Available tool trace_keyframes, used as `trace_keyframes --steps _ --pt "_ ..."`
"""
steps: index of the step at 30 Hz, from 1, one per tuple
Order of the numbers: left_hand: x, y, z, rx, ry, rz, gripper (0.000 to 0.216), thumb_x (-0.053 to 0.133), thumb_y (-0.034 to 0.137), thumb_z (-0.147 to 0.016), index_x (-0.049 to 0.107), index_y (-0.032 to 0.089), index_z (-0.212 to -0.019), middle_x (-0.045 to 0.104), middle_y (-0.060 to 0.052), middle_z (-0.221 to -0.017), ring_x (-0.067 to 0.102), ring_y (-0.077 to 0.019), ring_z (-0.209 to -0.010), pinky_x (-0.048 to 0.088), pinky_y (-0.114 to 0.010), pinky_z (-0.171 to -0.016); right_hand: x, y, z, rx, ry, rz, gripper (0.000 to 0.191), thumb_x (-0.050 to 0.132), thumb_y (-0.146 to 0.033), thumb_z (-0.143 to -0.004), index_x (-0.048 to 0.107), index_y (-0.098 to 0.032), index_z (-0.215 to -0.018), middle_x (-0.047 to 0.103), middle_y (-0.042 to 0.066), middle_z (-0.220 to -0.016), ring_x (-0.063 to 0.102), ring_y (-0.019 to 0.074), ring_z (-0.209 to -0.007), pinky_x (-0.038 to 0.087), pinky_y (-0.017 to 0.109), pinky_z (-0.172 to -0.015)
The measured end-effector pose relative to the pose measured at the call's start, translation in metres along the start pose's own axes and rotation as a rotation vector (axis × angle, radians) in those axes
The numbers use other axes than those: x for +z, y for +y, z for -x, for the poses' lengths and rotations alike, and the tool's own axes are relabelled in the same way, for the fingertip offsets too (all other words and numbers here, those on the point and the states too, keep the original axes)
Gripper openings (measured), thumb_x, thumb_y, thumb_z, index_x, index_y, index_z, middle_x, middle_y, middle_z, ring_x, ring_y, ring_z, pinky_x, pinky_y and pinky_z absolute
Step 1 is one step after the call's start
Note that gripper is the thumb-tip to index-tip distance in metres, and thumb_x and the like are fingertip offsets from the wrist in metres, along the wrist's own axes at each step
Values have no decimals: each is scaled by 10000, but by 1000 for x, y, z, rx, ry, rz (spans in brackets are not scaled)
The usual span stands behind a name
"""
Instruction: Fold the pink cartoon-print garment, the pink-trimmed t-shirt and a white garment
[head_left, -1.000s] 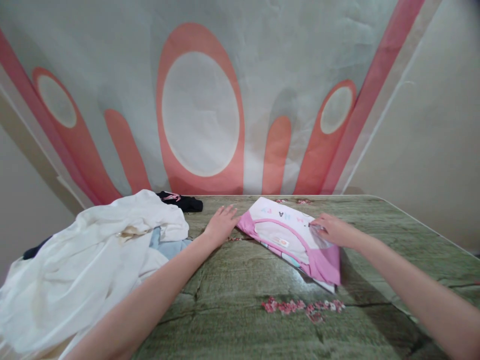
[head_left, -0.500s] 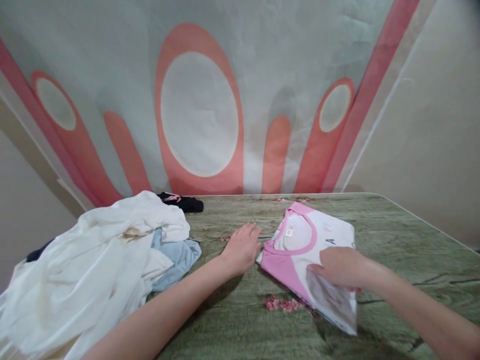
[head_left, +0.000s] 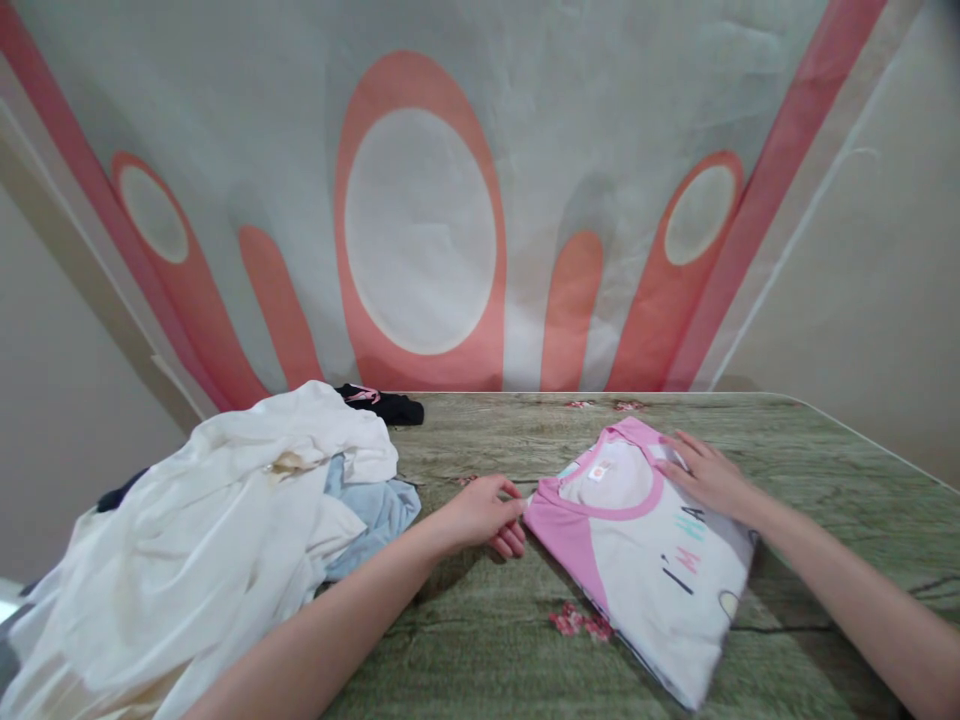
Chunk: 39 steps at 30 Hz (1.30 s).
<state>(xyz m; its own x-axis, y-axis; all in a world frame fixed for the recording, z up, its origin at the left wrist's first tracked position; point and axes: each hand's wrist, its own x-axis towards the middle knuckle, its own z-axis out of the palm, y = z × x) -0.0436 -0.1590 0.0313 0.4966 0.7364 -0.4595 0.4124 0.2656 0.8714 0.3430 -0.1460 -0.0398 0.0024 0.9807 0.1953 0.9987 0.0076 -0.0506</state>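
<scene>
A folded white shirt (head_left: 634, 560) with pink shoulders, a pink neckband and printed letters lies on the table, its collar turned away from me. At its left corner is my left hand (head_left: 484, 515), thumb and index finger pinching the pink edge while the other fingers curl below. My right hand (head_left: 709, 475) rests on the upper right of the shirt beside the neckband, palm down with fingers spread. A small white label shows inside the collar.
To the left lies a heap of white clothes (head_left: 202, 520) with a light blue garment (head_left: 382, 515) poking out. Behind it sits a black garment (head_left: 390, 407). The wood-patterned table (head_left: 465, 640) meets a wall covering (head_left: 637, 100) with pink shapes at its back edge.
My right hand has moved from the shirt's lower part up beside the collar, and the printed front now lies flatter. My left fingers have closed on the left corner. The view has shifted slightly.
</scene>
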Motion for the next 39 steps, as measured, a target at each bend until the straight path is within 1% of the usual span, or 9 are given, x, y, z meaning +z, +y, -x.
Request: trace_keyframes --steps 5,12,15,18,23,28,32,36,39 --pt "1 5 -12 21 54 -13 492 638 264 -727 368 145 -1120 636 -23 -644 621 -167 -495 481 -236 -444 1 4 8 60 -23 95 537 312 -460 -863 455 -137 -1267 460 152 -1307 405 288 -1198 299 406 -978" --pt "-11 10 -33 110 190 -160 465 626 181 -693 420 138 -1108 602 12 -626 595 -148 -519 458 -213 -449 -39 -36 46 183 -187 184 463 343 -452 -852 581 -93 -1019 605 202 -984 569 322 -935 387 422 -808" --pt "-27 7 -49 228 308 -185 492 638 100 -656 444 142 -1105 598 8 -719 554 -90 -511 403 -160 -437 -53 -54 60 173 -244 113 427 369 -453 -841 582 -97 -940 608 195 -932 613 284 -805 417 374 -714" --pt "-42 5 -61 252 378 -192 450 627 62 -653 477 136 -1070 601 -19 -818 524 -60 -499 368 -145 -422 -64 -64 66 124 -310 -16 371 401 -480 -821 592 -165 -860 644 139 -861 631 263 -743 421 341 -637" --pt "-54 -1 -59 241 454 -178 363 578 114 -726 462 123 -1071 599 -49 -864 537 -60 -535 364 -136 -423 -92 -65 56 159 -346 22 421 421 -530 -792 554 -222 -538 651 109 -625 631 282 -607 361 320 -493" --pt "-53 -7 -49 215 402 -211 201 563 246 -758 557 95 -890 586 -14 -593 540 -101 -482 385 -176 -428 -114 -103 21 25 -249 -73 311 491 -419 -775 590 -216 -561 647 71 -592 611 222 -562 294 273 -462" --pt "-48 -5 -43 272 392 -296 191 649 291 -653 613 108 -697 586 -13 -537 523 -122 -486 362 -202 -451 -99 -157 -18 -145 -299 -230 167 554 -313 -742 653 -195 -678 675 61 -686 621 188 -644 326 241 -510" --pt "-44 -3 -37 392 441 -379 186 655 278 -630 645 126 -737 617 -7 -612 531 -130 -568 361 -208 -517 -68 -195 -49 -219 -213 -332 259 546 -328 -769 659 -146 -916 676 106 -884 614 193 -779 381 236 -620" --pt "-44 -4 -33 471 461 -438 193 625 284 -670 652 121 -770 619 -10 -630 524 -128 -577 361 -210 -536 -49 -207 -57 -245 -162 -366 237 518 -288 -793 668 -152 -918 663 101 -916 597 191 -832 389 243 -696"
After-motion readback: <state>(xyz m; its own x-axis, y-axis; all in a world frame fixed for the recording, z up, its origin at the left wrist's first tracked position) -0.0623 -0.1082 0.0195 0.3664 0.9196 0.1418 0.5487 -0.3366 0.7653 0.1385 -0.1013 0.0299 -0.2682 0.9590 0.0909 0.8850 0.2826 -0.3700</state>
